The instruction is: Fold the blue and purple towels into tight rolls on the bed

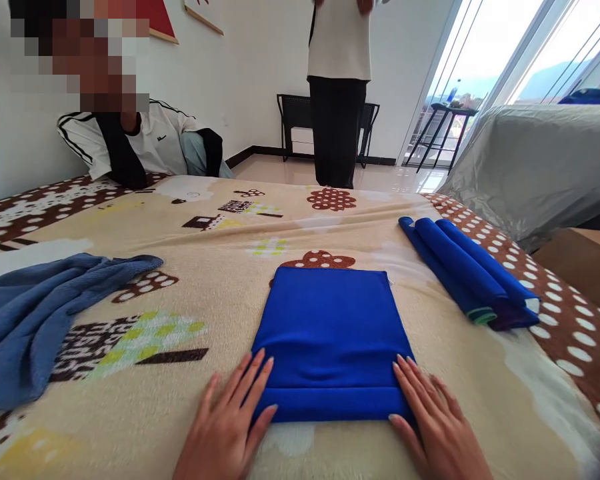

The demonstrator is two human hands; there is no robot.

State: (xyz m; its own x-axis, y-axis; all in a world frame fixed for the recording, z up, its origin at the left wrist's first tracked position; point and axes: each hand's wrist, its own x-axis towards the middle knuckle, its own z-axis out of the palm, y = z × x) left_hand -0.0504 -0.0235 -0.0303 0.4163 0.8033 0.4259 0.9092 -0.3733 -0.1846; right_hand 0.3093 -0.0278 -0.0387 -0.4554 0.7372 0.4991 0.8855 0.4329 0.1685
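A bright blue cloth (333, 333) lies flat on the patterned blanket (215, 293) in front of me, folded into a rectangle with its near edge rolled over once. My left hand (227, 427) rests flat at the cloth's near left corner, fingers stretched out and touching the rolled edge. My right hand (437, 427) lies flat at the near right corner, fingers spread along the cloth's side. Neither hand grips anything.
Rolled blue cloths (473, 270) lie to the right on the blanket. A crumpled grey-blue towel (35, 313) lies at the left. One person (140, 143) leans at the far left edge; another person (337, 93) stands beyond the bed. A covered sofa (535, 167) is at the right.
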